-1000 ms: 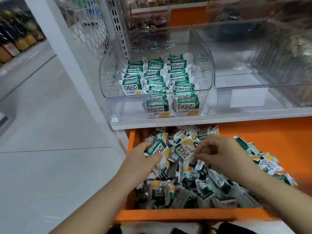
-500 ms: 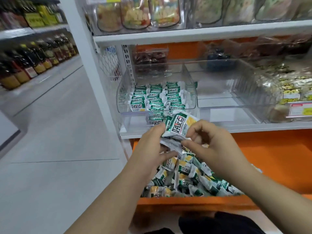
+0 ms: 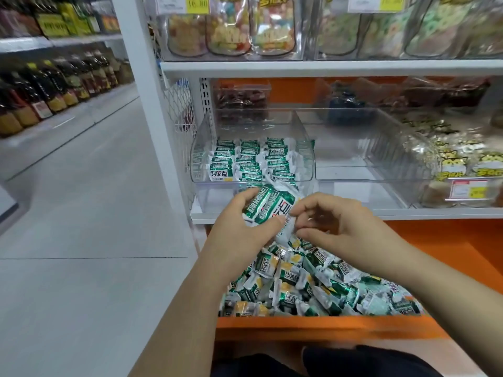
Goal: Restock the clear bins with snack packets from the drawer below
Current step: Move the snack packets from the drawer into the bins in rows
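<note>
One snack packet (image 3: 268, 204) held above the drawer (image 3: 326, 326): left hand (image 3: 239, 231) grasps it, right hand (image 3: 336, 221) pinches its edge.

To your left a pale grey floor (image 3: 81, 240) with thin seams runs down the aisle, past a far shelf of dark bottles (image 3: 54, 85) with yellow labels. Before you a white upright post (image 3: 147, 104) carries a wire mesh panel (image 3: 177, 110) and white shelf boards (image 3: 326, 68) against an orange back wall (image 3: 294, 89). On the top board you see clear bags of sweets (image 3: 231, 31) under yellow price tags (image 3: 197, 4), all in soft, even light.
</note>
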`<action>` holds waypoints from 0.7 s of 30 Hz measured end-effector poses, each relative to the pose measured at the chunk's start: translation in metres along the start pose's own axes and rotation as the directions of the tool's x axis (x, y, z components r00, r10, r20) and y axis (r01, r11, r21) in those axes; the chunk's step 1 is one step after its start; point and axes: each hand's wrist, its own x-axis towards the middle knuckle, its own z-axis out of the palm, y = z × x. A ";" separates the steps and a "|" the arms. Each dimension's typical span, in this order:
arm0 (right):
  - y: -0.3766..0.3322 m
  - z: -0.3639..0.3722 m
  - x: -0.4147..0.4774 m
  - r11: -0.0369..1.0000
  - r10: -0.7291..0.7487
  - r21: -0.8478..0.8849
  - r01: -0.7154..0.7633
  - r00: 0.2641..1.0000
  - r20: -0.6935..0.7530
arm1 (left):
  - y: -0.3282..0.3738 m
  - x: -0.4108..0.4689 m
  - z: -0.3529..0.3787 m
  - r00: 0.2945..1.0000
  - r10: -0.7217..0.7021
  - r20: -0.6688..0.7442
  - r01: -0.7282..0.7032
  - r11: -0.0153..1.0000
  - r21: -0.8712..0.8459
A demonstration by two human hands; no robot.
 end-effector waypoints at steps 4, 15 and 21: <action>-0.006 -0.004 0.027 0.951 -0.119 -0.292 0.101 0.992 -0.044 | -0.003 0.003 -0.015 0.996 0.090 0.008 -0.090 0.980 0.180; -0.028 0.019 0.112 0.799 -0.095 -0.537 0.270 0.939 0.331 | -0.022 0.029 -0.063 0.995 0.082 -0.054 -0.074 0.989 0.129; -0.014 0.020 0.164 0.822 -0.201 -0.515 0.245 0.969 0.141 | -0.028 0.054 -0.088 0.959 0.044 -0.282 -0.067 0.995 -0.070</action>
